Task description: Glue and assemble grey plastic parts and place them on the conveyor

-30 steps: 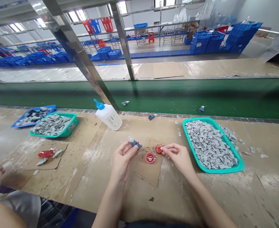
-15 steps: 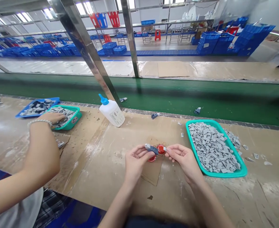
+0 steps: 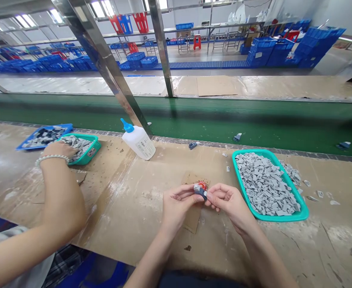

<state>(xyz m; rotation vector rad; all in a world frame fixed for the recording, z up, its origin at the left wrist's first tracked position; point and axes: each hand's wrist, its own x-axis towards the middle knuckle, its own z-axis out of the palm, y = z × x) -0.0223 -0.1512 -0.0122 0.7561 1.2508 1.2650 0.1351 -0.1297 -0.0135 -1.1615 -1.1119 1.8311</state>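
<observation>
Fingers (image 3: 218,196) over cardboard-covered workbench (image 3: 113,188)

Bright daylight from far windows (image 3: 99,9) — bowed edges, glare on the workbench (image 3: 2,160)

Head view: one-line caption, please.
Left hand and right hand hold a small grey part over a red cap, beside a green tray of grey pieces.

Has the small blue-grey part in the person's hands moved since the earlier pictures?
Yes, the part moved rightward: from left of the cardboard square to over it, beside the red cap.
</observation>
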